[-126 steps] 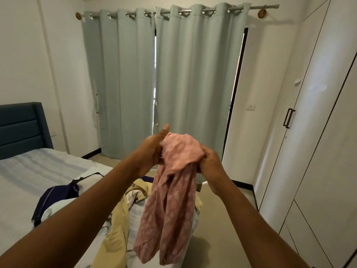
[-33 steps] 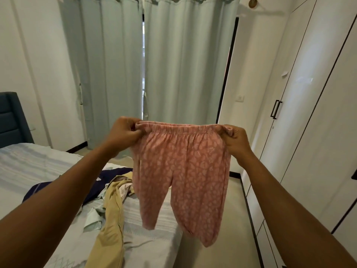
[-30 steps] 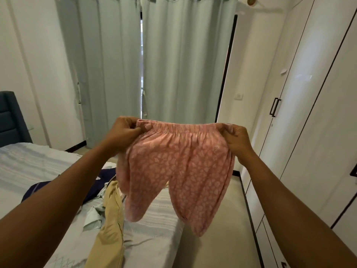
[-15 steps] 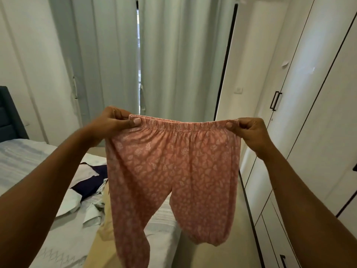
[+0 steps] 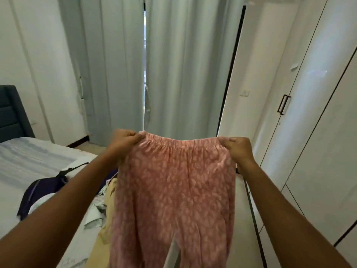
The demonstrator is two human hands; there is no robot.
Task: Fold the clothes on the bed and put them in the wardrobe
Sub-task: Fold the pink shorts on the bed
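Between the two hands, out in front of the person, a pair of pink patterned trousers (image 5: 173, 190) hangs spread by its gathered waistband. The left hand (image 5: 123, 141) pinches the waistband's left corner, thumb and curled fingers closed on the cloth. The right hand (image 5: 238, 147) grips the right corner in the same way. The legs drop below the hands and run off the lower edge of the view, so their hems cannot be seen, and the print is smeared by blur.

Below and to the left of the left hand lies the bed (image 5: 29, 161). On it are a dark purple garment (image 5: 42, 188) partly covered by the left forearm, a crumpled pale cloth (image 5: 94, 215), and a beige garment (image 5: 108, 209) whose right side is hidden behind the trousers. Further left of that hand a dark headboard (image 5: 11, 113) is cut by the frame edge.

To the right of the right hand stands the white wardrobe (image 5: 318, 132), doors closed, one dark handle (image 5: 283, 104) showing. Beyond both hands hang pale curtains (image 5: 183, 64), their tops cut off.
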